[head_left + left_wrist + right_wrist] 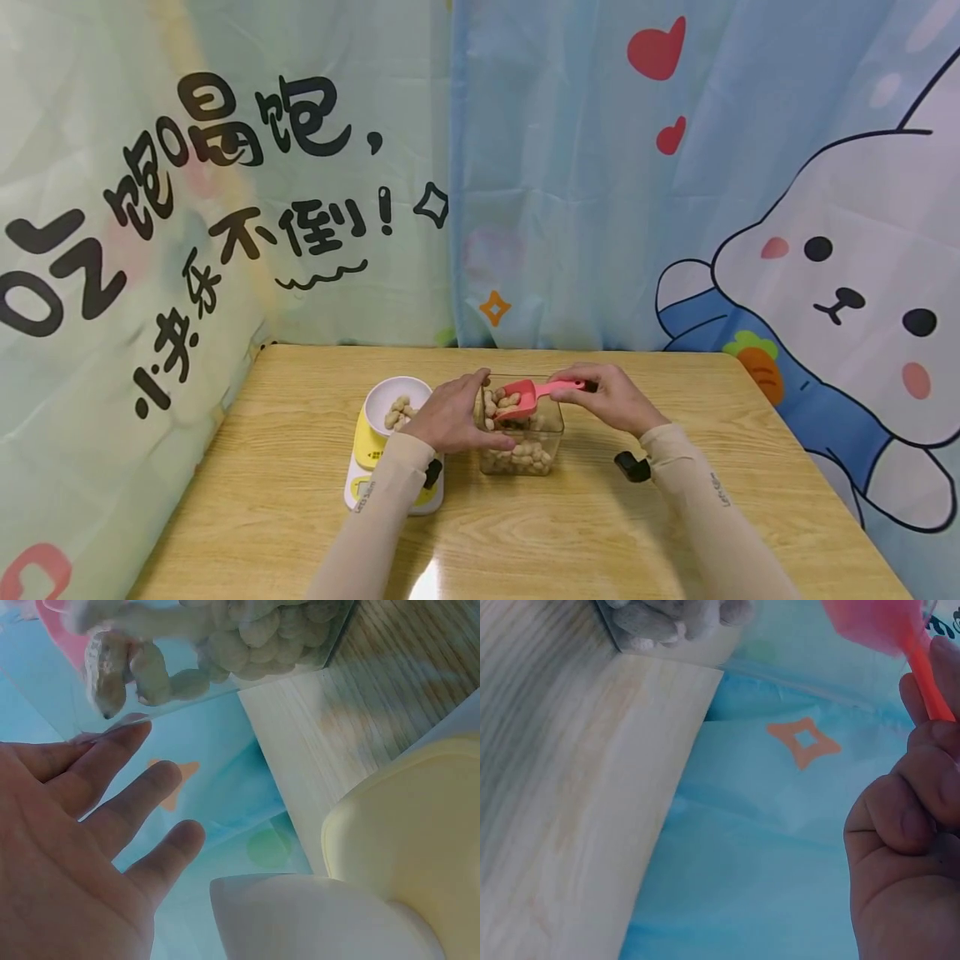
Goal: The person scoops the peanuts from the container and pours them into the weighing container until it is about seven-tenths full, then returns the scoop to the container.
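Note:
My left hand point(457, 414) is at the left side of a clear square container point(553, 423) of unshelled peanuts point(528, 458). Its thumb lies across the front wall, and in the left wrist view its straight, spread fingers point(131, 796) reach the wall with the foremost tips. With curled fingers my right hand point(611, 398) grips a pink scoop point(528, 402) by its handle. The scoop is at the container's top, tilted down to the left, with peanuts in and around its mouth. In the right wrist view its handle point(930, 690) runs into the fist.
Left of the container stands a yellow and white kitchen scale point(367, 454), partly covered by my left forearm. A white bowl point(378, 392) with several peanuts sits on it. Printed curtains point(540, 208) hang behind and beside the wooden table point(525, 542).

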`<state>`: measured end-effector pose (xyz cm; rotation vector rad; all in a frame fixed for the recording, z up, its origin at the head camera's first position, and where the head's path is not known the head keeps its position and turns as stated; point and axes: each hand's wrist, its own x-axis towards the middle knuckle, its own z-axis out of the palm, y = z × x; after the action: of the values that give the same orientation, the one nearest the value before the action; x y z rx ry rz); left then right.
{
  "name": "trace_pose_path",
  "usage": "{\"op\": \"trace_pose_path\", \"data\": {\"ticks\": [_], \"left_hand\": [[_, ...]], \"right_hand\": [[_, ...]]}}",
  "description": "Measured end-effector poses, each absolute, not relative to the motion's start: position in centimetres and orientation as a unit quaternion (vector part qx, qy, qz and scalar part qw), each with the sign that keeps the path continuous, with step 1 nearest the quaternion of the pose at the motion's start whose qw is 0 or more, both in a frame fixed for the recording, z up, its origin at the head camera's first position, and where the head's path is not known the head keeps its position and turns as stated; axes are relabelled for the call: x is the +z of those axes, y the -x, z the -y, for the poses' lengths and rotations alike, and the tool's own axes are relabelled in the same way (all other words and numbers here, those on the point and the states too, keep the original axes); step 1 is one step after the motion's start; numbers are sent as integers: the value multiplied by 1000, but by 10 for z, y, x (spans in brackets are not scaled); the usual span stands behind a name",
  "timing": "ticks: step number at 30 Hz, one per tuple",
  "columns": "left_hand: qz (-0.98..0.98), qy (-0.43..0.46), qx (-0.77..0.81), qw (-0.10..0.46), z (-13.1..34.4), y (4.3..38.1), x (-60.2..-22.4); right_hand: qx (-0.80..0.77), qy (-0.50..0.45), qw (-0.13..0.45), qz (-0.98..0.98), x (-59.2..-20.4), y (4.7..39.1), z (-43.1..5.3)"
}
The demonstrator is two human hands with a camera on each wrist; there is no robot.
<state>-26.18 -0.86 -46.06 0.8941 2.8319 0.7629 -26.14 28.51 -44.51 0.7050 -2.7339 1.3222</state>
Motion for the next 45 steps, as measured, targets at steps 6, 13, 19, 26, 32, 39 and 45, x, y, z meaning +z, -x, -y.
{"op": "trace_pose_path", "data": {"ticks": [6,13,19,26,32,39,45], "left_hand": [[-921,-292,253,42,9,262,-460],[-925,-282,249,54,9,261,-459],[-922,-285,257,52,9,260,-459],[-921,-286,259,49,9,260,-458],[-920,-290,258,43,10,259,-460],[-927,-280,245,36,17,256,-460],[-930,-261,256,29,35,255,-453]], "right_hand": [[446,-213,21,869,-454,260,-288],[453,-211,6,866,-458,258,-278],[447,-197,2,873,-456,256,-274],[473,-203,12,857,-462,255,-279],[496,-198,18,845,-467,253,-281],[503,-178,25,845,-472,250,-283],[510,-157,31,845,-473,247,-285]]}}
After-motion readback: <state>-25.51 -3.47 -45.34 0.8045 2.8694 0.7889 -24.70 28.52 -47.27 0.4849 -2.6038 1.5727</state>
